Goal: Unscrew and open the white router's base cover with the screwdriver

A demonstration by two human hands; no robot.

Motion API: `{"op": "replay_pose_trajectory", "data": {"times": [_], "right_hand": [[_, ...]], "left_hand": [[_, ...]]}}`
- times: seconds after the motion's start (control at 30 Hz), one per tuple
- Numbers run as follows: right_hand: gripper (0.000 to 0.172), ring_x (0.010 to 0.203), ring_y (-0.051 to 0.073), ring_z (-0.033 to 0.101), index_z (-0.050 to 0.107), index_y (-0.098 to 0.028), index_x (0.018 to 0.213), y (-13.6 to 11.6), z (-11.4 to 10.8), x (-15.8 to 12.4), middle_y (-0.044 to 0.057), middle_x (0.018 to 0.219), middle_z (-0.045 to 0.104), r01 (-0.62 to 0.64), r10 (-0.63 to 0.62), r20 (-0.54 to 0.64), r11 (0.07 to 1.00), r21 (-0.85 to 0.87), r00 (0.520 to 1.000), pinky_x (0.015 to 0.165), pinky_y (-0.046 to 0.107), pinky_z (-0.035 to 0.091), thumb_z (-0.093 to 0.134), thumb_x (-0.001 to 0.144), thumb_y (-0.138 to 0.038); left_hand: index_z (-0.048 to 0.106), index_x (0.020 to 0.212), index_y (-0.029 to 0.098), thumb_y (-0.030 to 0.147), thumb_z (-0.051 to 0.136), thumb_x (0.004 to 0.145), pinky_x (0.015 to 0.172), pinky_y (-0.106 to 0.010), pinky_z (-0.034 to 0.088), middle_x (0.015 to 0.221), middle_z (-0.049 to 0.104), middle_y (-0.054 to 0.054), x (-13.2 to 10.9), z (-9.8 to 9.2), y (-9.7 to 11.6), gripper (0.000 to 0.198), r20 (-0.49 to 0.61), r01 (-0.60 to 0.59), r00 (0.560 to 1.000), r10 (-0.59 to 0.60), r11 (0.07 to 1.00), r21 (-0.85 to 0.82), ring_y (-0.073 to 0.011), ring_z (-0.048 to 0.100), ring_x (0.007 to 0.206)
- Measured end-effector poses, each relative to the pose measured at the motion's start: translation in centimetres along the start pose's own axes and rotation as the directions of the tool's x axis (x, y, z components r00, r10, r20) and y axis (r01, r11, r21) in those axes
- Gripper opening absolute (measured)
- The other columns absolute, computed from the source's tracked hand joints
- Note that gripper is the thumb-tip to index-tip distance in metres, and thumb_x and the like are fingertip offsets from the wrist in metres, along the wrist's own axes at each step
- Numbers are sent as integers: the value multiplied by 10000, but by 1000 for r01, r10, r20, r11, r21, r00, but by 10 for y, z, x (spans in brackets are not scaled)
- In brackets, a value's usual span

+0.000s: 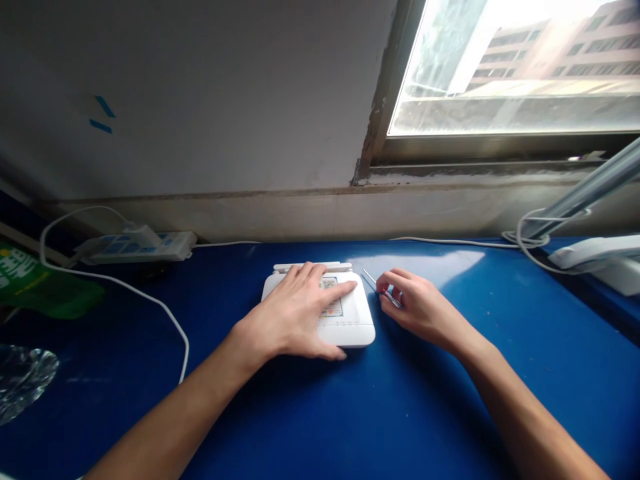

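Your left hand [295, 313] lies flat and released on the white router [350, 327], at 9 o'clock from your right fingers [393, 281], which pinch a slim screwdriver [369, 276], its shaft pointing toward 10 o'clock, just beside the router.

My left hand [293, 313] lies flat on a white router [350, 327] on a blue tabletop [450, 400], its QR label [330, 297] showing beneath my fingers [340, 288] and its antenna [313, 267] folded along the far edge. Just beside it, my right hand [417, 310] pinches a thin metal rod [370, 277], tip pointing away from me.
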State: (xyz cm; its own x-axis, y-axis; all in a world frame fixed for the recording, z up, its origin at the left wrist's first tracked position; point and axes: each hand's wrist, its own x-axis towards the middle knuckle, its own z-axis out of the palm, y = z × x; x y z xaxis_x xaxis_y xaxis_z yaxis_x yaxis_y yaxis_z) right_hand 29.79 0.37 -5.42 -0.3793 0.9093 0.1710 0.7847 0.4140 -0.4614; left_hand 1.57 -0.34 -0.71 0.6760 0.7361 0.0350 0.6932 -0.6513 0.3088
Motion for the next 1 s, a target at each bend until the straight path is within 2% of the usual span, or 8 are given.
{"op": "replay_pose_trajectory", "data": {"times": [0.17, 0.27, 0.4, 0.6, 0.73, 0.8, 0.87, 1.0], "right_hand": [[76, 698, 164, 580, 621, -244, 961, 0, 1, 1, 21, 929, 627, 9, -9, 4, 1000, 8, 1000, 658, 298, 455, 570, 921, -205], [77, 684, 166, 574, 627, -239, 945, 2, 1, 2, 19, 900, 627, 17, -16, -7, 1000, 24, 1000, 652, 298, 455, 584, 901, -192], [82, 720, 186, 603, 659, -234, 946, 3, 3, 3, 34, 912, 653, 25, -24, -20, 999, 42, 1000, 664, 305, 470, 618, 882, -206], [67, 664, 154, 570, 646, -238, 920, 2, 4, 3, 12, 888, 636, 5, -3, -41, 999, 43, 999, 652, 294, 469, 585, 906, -214], [81, 672, 157, 575, 651, -239, 925, 4, 4, 3, 22, 899, 647, 1, 3, -57, 998, 60, 998, 661, 298, 483, 570, 928, -234], [92, 689, 161, 582, 653, -238, 937, 5, 4, 3, 31, 917, 651, 2, 2, -59, 998, 67, 998, 666, 301, 487, 561, 941, -241], [100, 704, 164, 591, 659, -238, 950, 6, 4, 3, 36, 933, 652, 3, 1, -55, 997, 73, 998, 662, 299, 487, 560, 952, -253], [108, 719, 164, 597, 672, -238, 971, 5, 3, 3, 39, 953, 651, -1, 4, -42, 997, 79, 999, 651, 291, 480, 571, 962, -272]], "left_hand": [[422, 1625, 385, 535, 937, 631, 1119, -559, 490, 1518, 531, -117, 6, 2, 1, 1129, -34, -28, 999, 27, 999, -42, -395, 546, 1315], [363, 1645, 444, 547, 935, 628, 1089, -563, 516, 1464, 550, -94, 5, -11, 3, 1171, -107, -45, 994, 37, 996, -74, -384, 577, 1277], [274, 1664, 493, 504, 944, 650, 986, -437, 593, 1411, 546, -62, -2, -36, 4, 1215, -263, -29, 964, -41, 967, -255, -312, 668, 1151], [359, 1582, 333, 446, 920, 675, 1161, -468, 515, 1578, 496, -86, -8, -37, -18, 1072, -431, -213, 902, -26, 841, -497, -364, 576, 1384], [223, 1596, 331, 418, 895, 720, 1229, -519, 441, 1555, 516, -110, -20, -28, -44, 1108, -424, -223, 904, -51, 791, -570, -342, 560, 1424], [154, 1648, 348, 423, 930, 691, 1286, -544, 349, 1672, 380, -118, -32, -26, -56, 1233, -426, -202, 902, -62, 813, -546, -365, 441, 1531], [29, 1693, 380, 422, 945, 697, 1297, -557, 319, 1723, 319, -112, -47, -22, -66, 1354, -344, -132, 935, -85, 818, -560, -367, 380, 1575], [-4, 1717, 385, 461, 916, 757, 1279, -542, 354, 1721, 358, -124, -71, -6, -78, 1331, -232, -21, 957, -176, 753, -658, -362, 432, 1551]]}}
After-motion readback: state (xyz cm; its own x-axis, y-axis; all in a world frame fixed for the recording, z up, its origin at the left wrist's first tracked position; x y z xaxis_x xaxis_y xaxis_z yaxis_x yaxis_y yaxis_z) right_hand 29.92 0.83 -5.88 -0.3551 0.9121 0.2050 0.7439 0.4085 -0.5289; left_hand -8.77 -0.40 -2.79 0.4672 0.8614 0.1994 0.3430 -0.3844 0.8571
